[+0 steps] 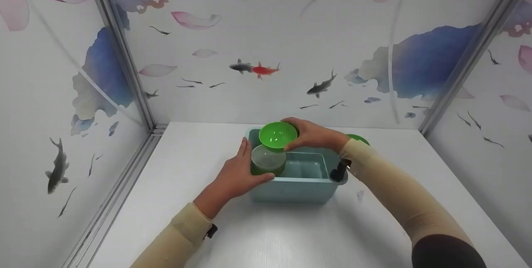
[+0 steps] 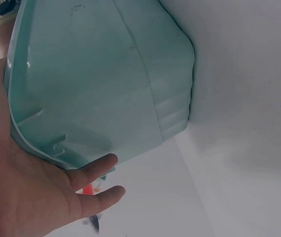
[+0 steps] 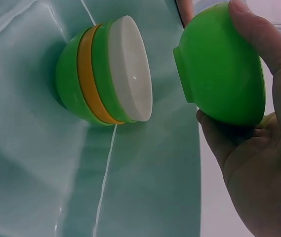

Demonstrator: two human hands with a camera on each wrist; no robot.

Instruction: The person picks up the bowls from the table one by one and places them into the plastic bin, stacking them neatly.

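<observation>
My right hand grips a bright green bowl by its side, holding it above a light teal plastic basin. In the right wrist view the held bowl is tilted, its foot facing the stack. Inside the basin, at its left end, stands a stack of nested bowls. That stack has a white bowl on top, with green and orange bowls below. My left hand rests at the basin's front left corner, its fingers straight along the outside and its thumb along the front rim.
Another green bowl shows partly behind my right wrist, to the right of the basin. The white table is enclosed by printed panels at the back and sides, with metal posts at the corners.
</observation>
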